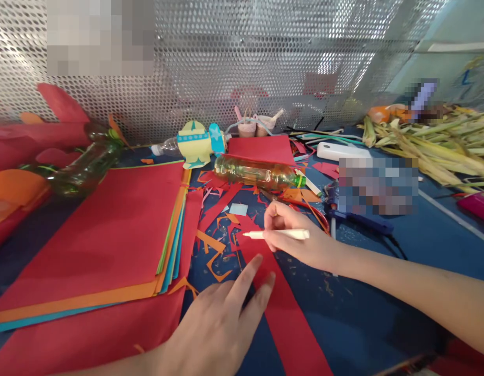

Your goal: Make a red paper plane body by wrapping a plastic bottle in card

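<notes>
Left fingers (248, 273) overlap the red strip (292, 324)'s edge, open table (344, 318) rightward.

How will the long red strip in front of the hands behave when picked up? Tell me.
The red strip is long, narrow and apparently thin paper, so it would probably sag if lifted by one end. Looking like a single sheet, it should be light and easy to crease. Lying flat on the blue table, it would likely slide rather than roll.

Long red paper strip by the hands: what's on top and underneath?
The left hand lies partly over the strip; the right hand holds a slim white marker above it. Blue tabletop shows alongside; whatever's directly beneath is covered.
</notes>
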Demonstrator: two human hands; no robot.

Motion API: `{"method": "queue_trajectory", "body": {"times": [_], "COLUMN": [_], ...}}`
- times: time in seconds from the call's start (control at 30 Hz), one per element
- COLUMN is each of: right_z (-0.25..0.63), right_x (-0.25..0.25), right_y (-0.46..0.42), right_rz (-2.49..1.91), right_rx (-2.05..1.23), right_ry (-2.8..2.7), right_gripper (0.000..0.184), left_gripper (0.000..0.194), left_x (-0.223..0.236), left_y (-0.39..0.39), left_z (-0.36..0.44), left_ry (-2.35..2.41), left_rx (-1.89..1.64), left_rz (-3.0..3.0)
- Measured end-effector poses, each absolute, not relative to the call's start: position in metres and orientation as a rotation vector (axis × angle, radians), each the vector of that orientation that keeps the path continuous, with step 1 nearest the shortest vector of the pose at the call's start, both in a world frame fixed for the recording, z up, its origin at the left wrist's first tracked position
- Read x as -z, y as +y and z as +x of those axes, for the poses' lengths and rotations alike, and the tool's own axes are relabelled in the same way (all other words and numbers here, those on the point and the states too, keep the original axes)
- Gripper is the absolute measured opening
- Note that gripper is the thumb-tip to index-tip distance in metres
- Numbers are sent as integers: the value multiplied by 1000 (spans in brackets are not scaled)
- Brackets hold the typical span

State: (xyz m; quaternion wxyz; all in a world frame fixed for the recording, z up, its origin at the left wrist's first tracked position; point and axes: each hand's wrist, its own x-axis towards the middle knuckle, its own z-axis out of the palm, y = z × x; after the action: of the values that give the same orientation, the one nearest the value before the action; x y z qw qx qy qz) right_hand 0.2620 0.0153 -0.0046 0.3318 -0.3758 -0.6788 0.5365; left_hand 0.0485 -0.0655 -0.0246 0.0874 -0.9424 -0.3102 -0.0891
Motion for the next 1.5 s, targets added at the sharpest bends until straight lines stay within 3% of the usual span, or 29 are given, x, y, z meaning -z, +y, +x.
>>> {"method": "queue_trajectory", "body": {"times": [0.27,1.1,1.5], "right_z": [260,260,259], "right_x": [11,16,13], "right_y": [18,16,14], "right_rz": [-1033,-974,-1110], "right_rx": [-1305,-1465,-1198], "right_ry": [-1806,-1772,-1901], "right_gripper": [21,24,26], "left_gripper": [69,54,62], "left_x": [26,19,18], "left_y": [-67,-66,-65], "left_z": [55,58,60], "left_ry": [-1056,-1049,-989], "left_rx": [115,59,91], "left_rz": [-2827,-2862,-2809]}}
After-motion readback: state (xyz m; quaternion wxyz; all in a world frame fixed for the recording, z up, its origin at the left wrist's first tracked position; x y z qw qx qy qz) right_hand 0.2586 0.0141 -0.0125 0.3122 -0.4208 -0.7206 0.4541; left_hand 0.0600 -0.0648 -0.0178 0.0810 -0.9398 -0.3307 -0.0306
